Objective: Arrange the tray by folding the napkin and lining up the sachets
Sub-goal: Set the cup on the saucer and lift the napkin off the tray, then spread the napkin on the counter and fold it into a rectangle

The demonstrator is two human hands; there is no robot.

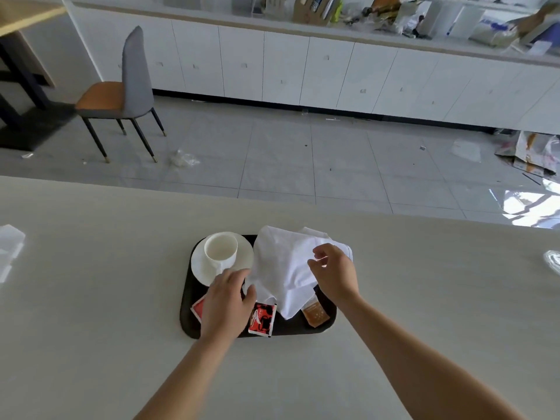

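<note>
Lowest in the frame, a red sachet (262,319) lies flat on the dark tray (186,310), a brown sachet (315,313) to its right. The left hand (225,301) pinches the white napkin (281,268) at its lower left edge; the right hand (331,272) grips its right side, fingers curled. The cloth looks limp and light, best taken by its corners. Beyond stands a cup (220,249) on its saucer (198,262).

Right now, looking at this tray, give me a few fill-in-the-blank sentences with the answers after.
1. The white cup stands on a ____.
2. The tray under everything is ____ in colour.
3. The right hand rests on the white ____.
4. The red sachet lies between the left hand and the ____ sachet.

Answers: saucer; black; napkin; brown
</note>
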